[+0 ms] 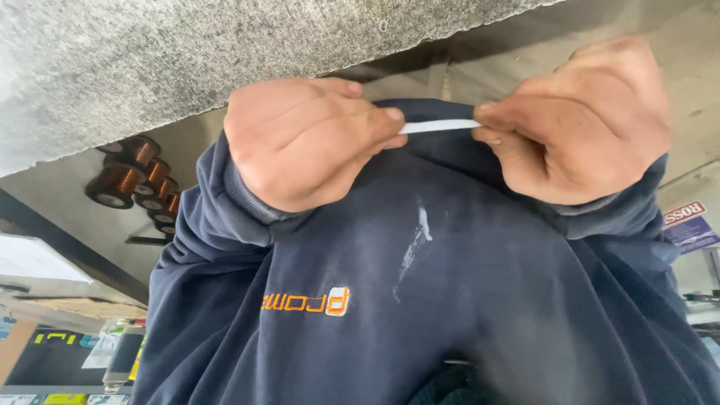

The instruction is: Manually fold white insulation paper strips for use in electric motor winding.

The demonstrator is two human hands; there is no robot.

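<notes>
My left hand (307,142) and my right hand (581,124) are raised close together in front of my dark blue sweatshirt (390,300). A thin white strip (439,126) is stretched between them. Each hand pinches one end of it between thumb and forefinger. The other fingers of both hands are curled in. Only the short span between the fingertips shows; the ends are hidden in the pinches. A white smear (416,244) marks the sweatshirt just below the strip.
Several spools of copper wire (135,180) lie in a row at the left. A rough grey surface (187,52) fills the upper left. Shelves with small packages (67,352) show at the bottom left, and a printed sign (686,221) at the right edge.
</notes>
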